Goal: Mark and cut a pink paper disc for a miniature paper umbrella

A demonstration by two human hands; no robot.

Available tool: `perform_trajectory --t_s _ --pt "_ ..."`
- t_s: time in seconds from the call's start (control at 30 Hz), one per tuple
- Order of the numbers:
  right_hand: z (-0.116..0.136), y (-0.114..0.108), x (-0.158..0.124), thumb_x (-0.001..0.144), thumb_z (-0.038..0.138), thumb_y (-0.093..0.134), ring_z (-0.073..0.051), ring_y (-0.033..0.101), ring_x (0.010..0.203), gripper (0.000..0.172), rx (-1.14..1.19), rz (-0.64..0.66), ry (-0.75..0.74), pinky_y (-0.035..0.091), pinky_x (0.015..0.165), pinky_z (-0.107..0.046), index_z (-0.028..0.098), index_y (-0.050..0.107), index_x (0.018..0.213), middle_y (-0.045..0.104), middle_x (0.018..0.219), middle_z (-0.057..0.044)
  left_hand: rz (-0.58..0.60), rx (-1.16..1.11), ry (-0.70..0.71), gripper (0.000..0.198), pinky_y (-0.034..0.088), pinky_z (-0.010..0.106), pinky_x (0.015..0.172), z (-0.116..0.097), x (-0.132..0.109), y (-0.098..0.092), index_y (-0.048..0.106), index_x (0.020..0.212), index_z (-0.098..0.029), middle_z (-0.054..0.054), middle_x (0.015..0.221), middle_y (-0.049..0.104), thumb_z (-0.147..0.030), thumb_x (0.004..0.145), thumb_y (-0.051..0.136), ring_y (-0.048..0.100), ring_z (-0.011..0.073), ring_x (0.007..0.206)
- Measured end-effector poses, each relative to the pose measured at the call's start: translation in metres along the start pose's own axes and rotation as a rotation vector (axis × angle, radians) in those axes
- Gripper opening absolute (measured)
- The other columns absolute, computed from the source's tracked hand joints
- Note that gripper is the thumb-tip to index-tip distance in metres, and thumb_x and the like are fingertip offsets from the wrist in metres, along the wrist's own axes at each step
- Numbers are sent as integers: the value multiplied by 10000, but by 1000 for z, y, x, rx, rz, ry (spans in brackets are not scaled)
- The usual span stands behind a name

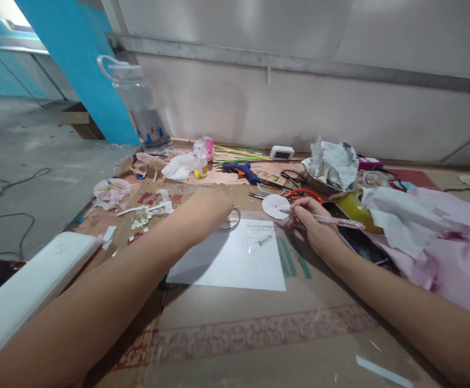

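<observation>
My right hand (309, 218) is closed around a clear pen (335, 221), whose tip lies over a round white paper disc (274, 205). The disc is beside my fingertips; whether they touch it I cannot tell. Left of it, my left hand (214, 205) reaches over the top edge of a white sheet of paper (226, 264), its fingers hidden behind the back of the hand. A thin dark ring (235, 222) shows just beside that hand. On the sheet lies a clear triangular ruler (259, 240).
Behind my hands are a blue glue gun (240, 171), orange-handled scissors (305, 194) and a metal bowl (327, 186) with plastic. Paper scraps (149, 213) lie left. A water bottle (144, 108) stands at the back. Pink cloth (440, 242) and a phone (359, 242) are right.
</observation>
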State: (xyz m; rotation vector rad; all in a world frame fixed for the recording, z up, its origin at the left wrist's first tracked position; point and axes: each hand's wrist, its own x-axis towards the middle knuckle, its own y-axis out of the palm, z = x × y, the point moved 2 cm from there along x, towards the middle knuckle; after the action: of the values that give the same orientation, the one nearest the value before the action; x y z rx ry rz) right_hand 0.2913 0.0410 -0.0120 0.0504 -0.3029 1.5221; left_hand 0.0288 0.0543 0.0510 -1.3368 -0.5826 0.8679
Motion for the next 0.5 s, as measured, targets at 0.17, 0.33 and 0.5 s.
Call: perform_trajectory --t_s 0.17,0.33,0.5 --pt "-2 1 0 874 424 681 -142 566 580 205 9 18 18 439 558 -258 238 597 862 604 631 44 19 24 -64 230 442 328 676 -3 -9 -24 731 841 -135 135 890 759 -107 902 511 706 258 812" --pt "5 5 -8 967 501 603 -154 620 691 302 -39 39 -74 519 652 -296 256 635 1141 708 888 -9 -59 14 -128 206 399 308 635 -15 -9 -38 705 958 -149 99 867 753 -174 939 502 695 244 804" --pt "17 6 -13 1006 501 550 -207 662 853 311 -313 115 -273 526 848 -381 266 705 1140 735 1043 -61 -336 -76 53 276 365 294 562 -50 1 -6 674 1009 -151 83 726 713 -226 1005 408 677 216 658"
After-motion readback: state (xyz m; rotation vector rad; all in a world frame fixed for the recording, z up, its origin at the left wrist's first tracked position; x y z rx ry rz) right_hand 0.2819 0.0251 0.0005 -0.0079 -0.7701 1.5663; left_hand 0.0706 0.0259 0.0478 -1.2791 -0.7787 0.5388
